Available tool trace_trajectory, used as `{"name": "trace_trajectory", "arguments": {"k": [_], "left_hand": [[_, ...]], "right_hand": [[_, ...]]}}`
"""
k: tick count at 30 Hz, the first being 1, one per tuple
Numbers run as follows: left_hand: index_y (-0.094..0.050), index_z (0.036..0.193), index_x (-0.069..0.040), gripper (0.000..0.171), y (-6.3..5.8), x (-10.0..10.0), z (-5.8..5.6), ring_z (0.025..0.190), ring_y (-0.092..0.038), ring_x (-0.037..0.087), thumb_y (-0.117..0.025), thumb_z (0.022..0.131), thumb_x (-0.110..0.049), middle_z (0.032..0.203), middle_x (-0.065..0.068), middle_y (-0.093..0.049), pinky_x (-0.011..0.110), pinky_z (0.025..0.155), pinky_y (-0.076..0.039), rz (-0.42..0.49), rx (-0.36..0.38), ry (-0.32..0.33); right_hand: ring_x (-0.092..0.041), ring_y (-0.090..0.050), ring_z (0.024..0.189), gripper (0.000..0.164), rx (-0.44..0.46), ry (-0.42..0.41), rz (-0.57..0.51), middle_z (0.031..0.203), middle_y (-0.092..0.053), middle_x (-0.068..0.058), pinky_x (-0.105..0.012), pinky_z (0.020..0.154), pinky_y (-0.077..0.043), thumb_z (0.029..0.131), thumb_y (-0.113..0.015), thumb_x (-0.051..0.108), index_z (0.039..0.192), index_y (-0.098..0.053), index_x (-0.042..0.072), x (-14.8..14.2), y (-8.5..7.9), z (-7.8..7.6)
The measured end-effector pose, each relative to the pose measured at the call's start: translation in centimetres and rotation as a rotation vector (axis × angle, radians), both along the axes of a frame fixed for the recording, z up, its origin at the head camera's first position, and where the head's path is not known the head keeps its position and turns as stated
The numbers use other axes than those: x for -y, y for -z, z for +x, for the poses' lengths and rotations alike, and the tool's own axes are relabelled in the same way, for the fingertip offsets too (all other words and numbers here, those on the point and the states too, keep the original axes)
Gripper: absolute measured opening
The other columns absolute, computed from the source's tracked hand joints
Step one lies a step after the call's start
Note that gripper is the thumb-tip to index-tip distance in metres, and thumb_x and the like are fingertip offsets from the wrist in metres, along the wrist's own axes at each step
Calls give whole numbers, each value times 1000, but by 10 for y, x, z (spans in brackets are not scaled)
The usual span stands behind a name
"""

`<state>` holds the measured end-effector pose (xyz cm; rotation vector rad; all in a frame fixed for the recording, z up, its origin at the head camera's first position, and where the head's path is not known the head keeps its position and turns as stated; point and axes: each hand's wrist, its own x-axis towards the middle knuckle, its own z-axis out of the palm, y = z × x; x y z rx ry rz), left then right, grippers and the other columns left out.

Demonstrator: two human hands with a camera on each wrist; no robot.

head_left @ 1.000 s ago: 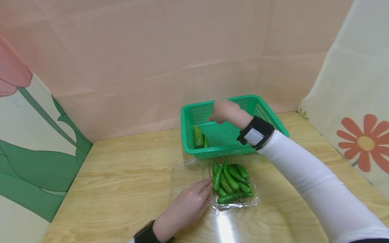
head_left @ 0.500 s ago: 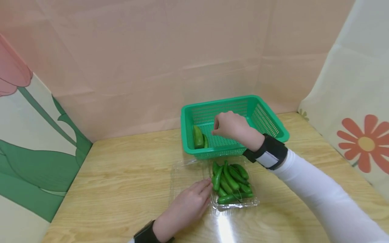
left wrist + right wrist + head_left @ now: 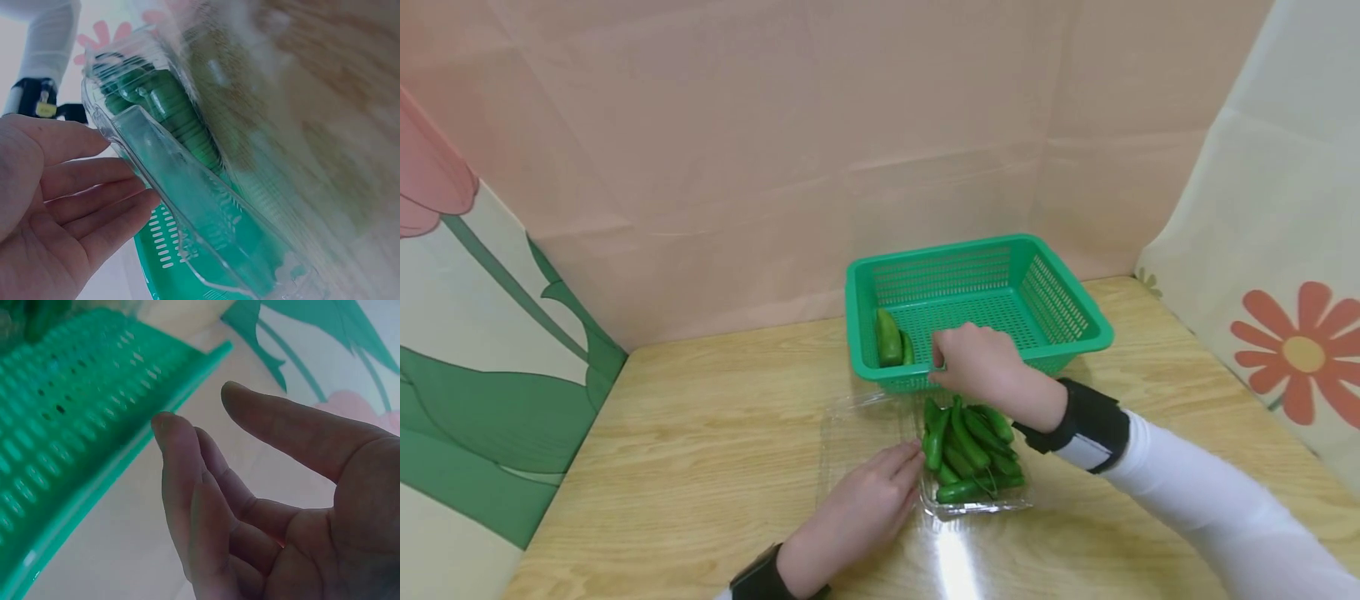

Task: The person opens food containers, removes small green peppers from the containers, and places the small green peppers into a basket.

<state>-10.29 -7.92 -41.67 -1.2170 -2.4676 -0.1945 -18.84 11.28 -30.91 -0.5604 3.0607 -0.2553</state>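
Note:
My left hand (image 3: 876, 492) rests at the left side of a clear plastic clamshell box (image 3: 951, 510). In the left wrist view, its fairly straight fingers (image 3: 109, 209) and thumb touch the box's edge. Several green chili peppers (image 3: 973, 450) lie in the box, and its clear lid (image 3: 861, 433) lies spread out to the left. My right hand (image 3: 981, 362) hovers over the near rim of a green basket (image 3: 977, 243), above the far end of the box. The right wrist view shows its fingers loosely bent, thumb apart, with nothing between them.
Inside the basket, a large green pepper (image 3: 889, 340) and a smaller one (image 3: 907, 348) lie at the left. The basket stands behind the box on a wooden table (image 3: 700, 433). A pinkish cloth (image 3: 737, 167) hangs at the back, with printed sheets at both sides.
My right hand has moved from over the middle of the basket back towards me, to its near rim. My left hand, the box and the peppers have stayed in place.

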Motion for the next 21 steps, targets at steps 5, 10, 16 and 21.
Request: {"name": "trace_trajectory", "arguments": {"k": [5, 10, 16, 21], "left_hand": [[-61, 121, 2, 39, 0, 0, 0, 115, -60, 21, -64, 89, -19, 125, 14, -61, 27, 100, -50, -1, 6, 1], [-60, 121, 2, 39, 1, 0, 0, 115, -60, 21, -64, 88, -19, 125, 14, -61, 27, 99, -50, -7, 7, 0], [-60, 122, 2, 41, -1, 0, 1, 115, -60, 22, -65, 88, -20, 126, 14, -60, 28, 99, -50, -7, 14, -4], [-59, 123, 1, 41, -1, 0, 1, 115, -60, 22, -64, 88, -20, 127, 15, -60, 29, 99, -51, -12, 10, -9]], "right_hand": [[-16, -57, 56, 22, -37, -29, 18, 69, -62, 1, -30, 42, -47, 79, -75, 30, 83, -63, 13, -2, 14, 13], [-18, -59, 55, 23, -81, -38, 22, 71, -64, -1, -30, 41, -48, 78, -77, 29, 85, -64, 11, -4, 27, 22], [-21, -61, 57, 28, -139, -43, 34, 73, -66, -3, -32, 40, -47, 75, -79, 32, 85, -63, 10, -6, 38, 33], [-25, -61, 60, 40, -174, -73, 84, 75, -63, -7, -34, 41, -48, 70, -81, 37, 87, -59, 7, -9, 46, 44]]}}
